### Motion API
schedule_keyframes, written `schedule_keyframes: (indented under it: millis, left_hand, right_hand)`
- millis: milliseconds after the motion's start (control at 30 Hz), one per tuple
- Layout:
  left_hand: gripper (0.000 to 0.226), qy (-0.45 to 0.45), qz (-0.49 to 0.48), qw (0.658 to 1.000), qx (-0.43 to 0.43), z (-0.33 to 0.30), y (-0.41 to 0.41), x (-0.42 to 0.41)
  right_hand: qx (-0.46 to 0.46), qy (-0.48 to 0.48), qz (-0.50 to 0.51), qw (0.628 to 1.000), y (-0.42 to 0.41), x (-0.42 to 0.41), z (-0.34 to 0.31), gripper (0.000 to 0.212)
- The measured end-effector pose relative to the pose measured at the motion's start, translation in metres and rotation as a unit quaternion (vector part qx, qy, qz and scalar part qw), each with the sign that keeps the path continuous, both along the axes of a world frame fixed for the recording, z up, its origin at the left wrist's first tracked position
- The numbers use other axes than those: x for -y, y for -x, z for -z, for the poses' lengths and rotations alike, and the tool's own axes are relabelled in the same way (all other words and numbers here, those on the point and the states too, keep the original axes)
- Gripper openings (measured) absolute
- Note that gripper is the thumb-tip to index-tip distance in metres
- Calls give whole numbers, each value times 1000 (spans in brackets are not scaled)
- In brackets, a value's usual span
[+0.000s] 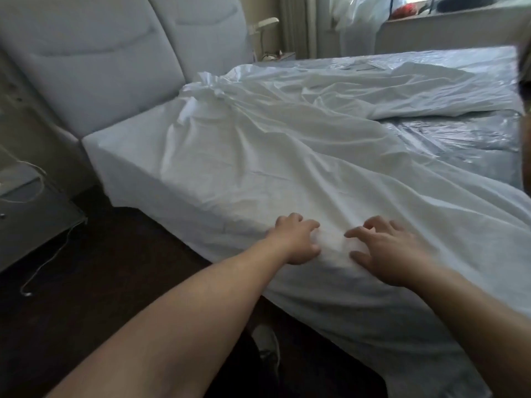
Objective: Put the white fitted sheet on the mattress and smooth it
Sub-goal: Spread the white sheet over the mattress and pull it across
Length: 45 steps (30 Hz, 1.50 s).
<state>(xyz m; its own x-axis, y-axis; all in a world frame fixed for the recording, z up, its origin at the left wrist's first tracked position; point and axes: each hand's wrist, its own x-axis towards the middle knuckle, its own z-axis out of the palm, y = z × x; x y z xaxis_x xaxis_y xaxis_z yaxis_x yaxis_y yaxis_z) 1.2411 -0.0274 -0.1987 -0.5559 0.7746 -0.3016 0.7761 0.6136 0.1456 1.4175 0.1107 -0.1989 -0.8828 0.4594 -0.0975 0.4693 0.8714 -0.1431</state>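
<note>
Two bare hands work the near edge of the plastic-wrapped grey mattress (pixel 459 145): the left hand (pixel 296 239) curls its fingers into the crumpled white fitted sheet (pixel 258 156), while the right hand (pixel 388 251) rests on it with fingers loosely spread. Sheet covers the near corner by the padded grey headboard (pixel 94 67), bunched farther along; the far side lies bare. Spreading seems underway; next, probably, pulling cloth across and tucking corners.

no legible text, label or number anywhere in view
</note>
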Motion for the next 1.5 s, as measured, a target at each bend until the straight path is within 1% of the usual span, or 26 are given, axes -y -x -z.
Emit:
schedule_keyframes:
  millis: [33, 100, 167, 200, 267, 333, 400, 433, 500, 533, 567, 633, 667, 700, 767, 800, 867, 933, 1067, 1200, 1267, 1333, 1433, 1500]
  left_hand:
    - [67, 17, 11, 1000, -8, 0, -4, 1]
    - [64, 26, 67, 997, -16, 1, -27, -14]
    - [59, -5, 118, 993, -9, -1, -50, -27]
    - [56, -20, 150, 989, 0, -2, -64, -37]
    - [52, -21, 215, 976, 19, -4, -93, -48]
    - [51, -18, 288, 957, 16, -5, -124, -58]
    - [52, -11, 339, 940, 17, -4, -150, -64]
    - [51, -8, 351, 936, 24, -4, -158, -66]
    - [49, -9, 364, 930, 52, -2, -167, -70]
    - [47, -18, 365, 928, 73, -2, -169, -72]
    - [45, -36, 356, 929, 97, -3, -168, -74]
    - [40, -72, 317, 936, 132, -6, -160, -77]
    - [38, -84, 297, 942, 133, -7, -154, -80]
    - [38, -92, 281, 947, 123, -9, -147, -82]
    - [39, -98, 266, 955, 91, -10, -130, -87]
    - [39, -99, 260, 957, 80, -11, -122, -90]
    - [40, -101, 244, 962, 72, -15, -107, -97]
    - [40, -103, 235, 964, 67, -20, -96, -111]
    - [39, -128, 206, 969, 53, -20, -81, -162]
    - [44, -151, 186, 971, 8, -13, -75, -236]
    - [50, -167, 164, 972, -18, -8, -73, -271]
    - [51, -189, 121, 974, -37, -2, -69, -304]
    - [48, -180, 89, 978, -52, 7, -65, -333]
    - [44, -171, 66, 982, -48, 12, -60, -341]
  right_hand:
    - [15, 16, 20, 1000, 0, -4, 4, 53]
    - [38, 17, 79, 996, -20, -24, 6, 58]
    - [52, 14, 130, 990, -43, -39, 3, 60]
    - [55, 27, 167, 984, -59, -48, 2, 60]
    - [51, 46, 231, 970, -86, -62, 1, 62]
    - [33, 64, 300, 951, -117, -74, 4, 64]
    - [20, 84, 368, 926, -143, -79, 9, 62]
    - [11, 111, 398, 911, -153, -80, 12, 65]
    - [-39, 205, 448, 869, -171, -78, 16, 79]
    - [-56, 241, 461, 852, -181, -75, 15, 81]
    - [-62, 250, 458, 851, -189, -72, 13, 76]
    - [-93, 198, 438, 872, -203, -74, 10, 57]
    - [-126, 164, 428, 880, -209, -75, 8, 50]
    - [-165, 151, 422, 879, -211, -74, 2, 44]
    - [-243, 162, 411, 863, -211, -76, -10, 36]
    - [-267, 177, 408, 855, -209, -78, -17, 33]
    - [-287, 195, 391, 852, -200, -83, -34, 27]
    - [-303, 194, 373, 856, -188, -100, -49, 24]
    - [-281, 155, 324, 890, -141, -164, -56, 21]
    - [-240, 128, 256, 927, -71, -240, -40, 24]
    - [-228, 133, 238, 935, -39, -272, -26, 28]
    - [-197, 133, 222, 946, -12, -303, -11, 30]
    - [-161, 104, 201, 961, 10, -335, 5, 27]
    - [-145, 101, 186, 967, 20, -347, 6, 23]
